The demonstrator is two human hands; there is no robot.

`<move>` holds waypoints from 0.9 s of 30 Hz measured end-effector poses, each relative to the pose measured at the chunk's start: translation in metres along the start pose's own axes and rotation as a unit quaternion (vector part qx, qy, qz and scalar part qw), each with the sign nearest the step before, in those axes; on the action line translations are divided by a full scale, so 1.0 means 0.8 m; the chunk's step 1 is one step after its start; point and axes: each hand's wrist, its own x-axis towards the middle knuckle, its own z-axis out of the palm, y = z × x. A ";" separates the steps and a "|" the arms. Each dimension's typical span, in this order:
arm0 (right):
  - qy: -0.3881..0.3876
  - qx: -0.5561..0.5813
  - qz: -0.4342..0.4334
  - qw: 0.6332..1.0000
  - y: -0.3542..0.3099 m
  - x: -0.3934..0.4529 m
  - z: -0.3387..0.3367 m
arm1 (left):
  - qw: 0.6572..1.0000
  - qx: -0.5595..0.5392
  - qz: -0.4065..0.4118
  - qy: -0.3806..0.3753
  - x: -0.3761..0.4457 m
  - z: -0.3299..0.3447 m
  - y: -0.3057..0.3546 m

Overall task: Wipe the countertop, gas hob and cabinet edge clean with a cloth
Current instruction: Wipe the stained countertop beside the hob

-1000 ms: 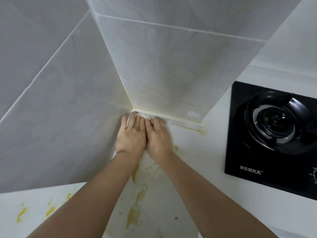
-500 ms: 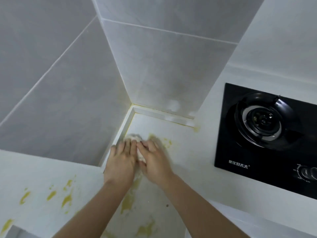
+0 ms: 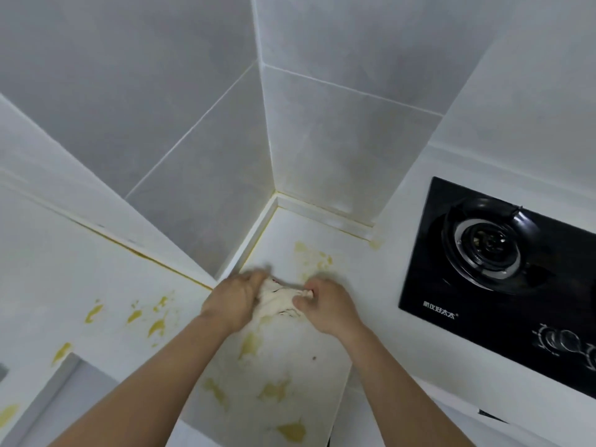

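A small crumpled white cloth [image 3: 279, 300] lies on the white countertop [image 3: 364, 285], between my two hands. My left hand [image 3: 233, 300] grips its left side with curled fingers. My right hand [image 3: 325, 306] pinches its right edge between thumb and fingers. Yellow stains [image 3: 314, 256] mark the countertop beyond the cloth, and more yellow stains [image 3: 250, 345] lie nearer me. The black glass gas hob [image 3: 503, 279] with a round burner [image 3: 488, 245] sits to the right, apart from my hands.
Grey tiled walls [image 3: 338, 130] meet in a corner just beyond the cloth, with a white trim strip [image 3: 322, 214] at their foot. A white ledge [image 3: 96, 285] on the left carries several yellow splashes [image 3: 154, 317].
Both hands pulled back from the wall corner towards me, dragging the cloth. They went from flat and pressed together to parted, with fingers curled on the bunched cloth.
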 end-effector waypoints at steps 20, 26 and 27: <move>0.158 -0.033 -0.113 0.980 0.084 -0.098 -0.045 | 0.564 -0.810 -0.160 0.023 -0.019 -0.063 0.073; 0.105 0.201 -0.005 0.974 0.029 -0.068 -0.078 | 0.668 -0.706 -0.221 0.080 0.014 -0.073 0.108; 0.080 0.250 0.018 0.965 0.017 -0.060 -0.087 | 0.697 -0.680 -0.214 0.083 0.021 -0.074 0.114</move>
